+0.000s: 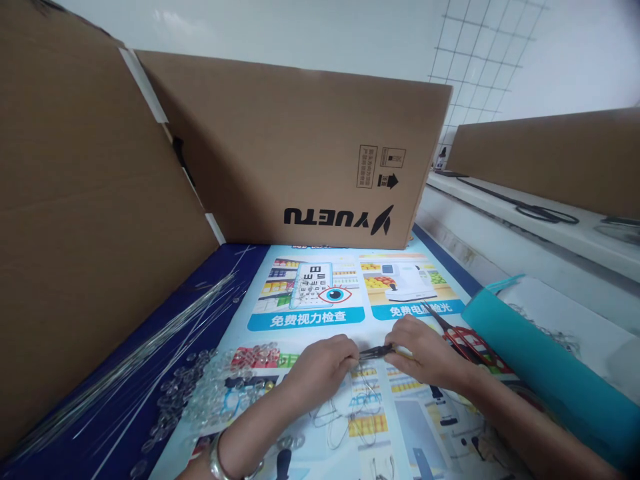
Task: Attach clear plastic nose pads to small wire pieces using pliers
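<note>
My right hand [425, 357] grips a pair of small dark pliers [376, 351] whose jaws point left. My left hand [320, 367] meets the plier tips and pinches a thin piece of wire there; the wire itself is too fine to make out between the fingers. Both hands hover over a printed poster [310, 300] lying flat on the blue work surface. Bent wire loops [350, 417] lie on the poster just below my hands. A heap of clear glass beads [220, 387] sits left of my left hand.
Long straight wires [165, 333] fan across the blue surface at left. Red-handled pliers [463, 337] lie right of my right hand, beside a teal roll [540, 373]. Big cardboard boxes [300, 153] wall the back and left. A white bench [500, 220] runs at right.
</note>
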### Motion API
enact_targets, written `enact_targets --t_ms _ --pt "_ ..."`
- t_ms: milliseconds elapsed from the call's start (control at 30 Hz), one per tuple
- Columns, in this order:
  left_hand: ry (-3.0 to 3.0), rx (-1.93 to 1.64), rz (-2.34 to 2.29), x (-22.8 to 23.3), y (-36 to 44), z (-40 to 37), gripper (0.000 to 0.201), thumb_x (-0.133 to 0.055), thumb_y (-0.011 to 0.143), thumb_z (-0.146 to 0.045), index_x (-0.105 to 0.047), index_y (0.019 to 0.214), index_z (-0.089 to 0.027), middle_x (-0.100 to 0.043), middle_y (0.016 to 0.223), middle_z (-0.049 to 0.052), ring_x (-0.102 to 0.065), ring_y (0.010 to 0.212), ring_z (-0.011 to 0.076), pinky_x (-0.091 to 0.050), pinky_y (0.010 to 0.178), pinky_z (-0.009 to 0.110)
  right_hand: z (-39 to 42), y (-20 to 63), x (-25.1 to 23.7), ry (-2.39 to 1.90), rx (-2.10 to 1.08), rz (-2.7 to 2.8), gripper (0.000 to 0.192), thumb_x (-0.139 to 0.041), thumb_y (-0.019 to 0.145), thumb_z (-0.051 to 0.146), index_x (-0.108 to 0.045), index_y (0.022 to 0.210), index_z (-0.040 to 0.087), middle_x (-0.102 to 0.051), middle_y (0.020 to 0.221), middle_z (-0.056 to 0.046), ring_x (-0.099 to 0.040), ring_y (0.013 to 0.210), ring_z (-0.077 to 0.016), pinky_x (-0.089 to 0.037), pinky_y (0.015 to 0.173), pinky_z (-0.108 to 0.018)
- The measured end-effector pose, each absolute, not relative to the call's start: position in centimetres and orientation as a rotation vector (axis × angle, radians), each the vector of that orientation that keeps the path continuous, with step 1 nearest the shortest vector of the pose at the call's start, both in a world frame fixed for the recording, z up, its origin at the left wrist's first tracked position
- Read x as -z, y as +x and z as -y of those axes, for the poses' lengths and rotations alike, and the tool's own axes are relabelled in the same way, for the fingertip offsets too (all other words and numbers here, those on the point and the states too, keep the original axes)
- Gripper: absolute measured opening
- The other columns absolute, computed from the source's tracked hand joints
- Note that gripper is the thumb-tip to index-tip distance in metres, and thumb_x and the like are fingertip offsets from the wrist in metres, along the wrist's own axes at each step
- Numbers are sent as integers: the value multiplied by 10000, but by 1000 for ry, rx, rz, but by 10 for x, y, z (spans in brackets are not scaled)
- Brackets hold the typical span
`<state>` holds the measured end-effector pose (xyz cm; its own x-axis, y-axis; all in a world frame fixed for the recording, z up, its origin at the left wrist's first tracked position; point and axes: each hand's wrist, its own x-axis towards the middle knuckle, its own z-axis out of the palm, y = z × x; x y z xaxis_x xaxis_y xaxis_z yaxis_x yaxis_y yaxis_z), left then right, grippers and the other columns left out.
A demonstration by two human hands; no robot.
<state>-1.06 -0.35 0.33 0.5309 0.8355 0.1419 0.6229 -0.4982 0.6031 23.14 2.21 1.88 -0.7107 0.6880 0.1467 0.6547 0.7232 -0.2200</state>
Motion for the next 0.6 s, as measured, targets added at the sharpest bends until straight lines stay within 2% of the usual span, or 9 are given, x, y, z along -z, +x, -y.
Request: enact_targets --t_ms 200,433,500,600 --pt "2306 -587 -1241 -3 -10 3 144 -415 855 -191 -552 818 -210 -587 806 -3 -530 753 154 -387 668 230 -20 238 -13 -1208 -150 2711 249 -503 833 384 -608 948 189 -560 889 -83 -463 922 -229 -335 816 -369" --pt "2304 -567 -1305 -3 -9 4 143 -415 839 -193 -551 803 -215 -602 782 -2 -539 718 155 -375 639 231 -15 234 -19 -1294 -15 2704 391 -533 797 455 -568 1098 208 -533 1107 -124 -404 1067 -297 -294 875 -453" --pt "2303 -568 -1330 -3 -9 5 141 -413 834 -187 -546 795 -215 -605 774 -7 -538 705 151 -363 619 228 -10 229 -23 -1287 -67 2658 379 -537 801 424 -564 1105 201 -541 1109 -122 -418 1060 -290 -305 882 -444" --pt "2306 -551 -1371 -2 -8 5 132 -418 821 -182 -539 775 -209 -605 741 -12 -532 669 146 -340 589 226 2 217 -26 -1270 -271 2505 293 -506 832 358 -570 1064 192 -589 1017 -91 -484 973 -236 -367 842 -367"
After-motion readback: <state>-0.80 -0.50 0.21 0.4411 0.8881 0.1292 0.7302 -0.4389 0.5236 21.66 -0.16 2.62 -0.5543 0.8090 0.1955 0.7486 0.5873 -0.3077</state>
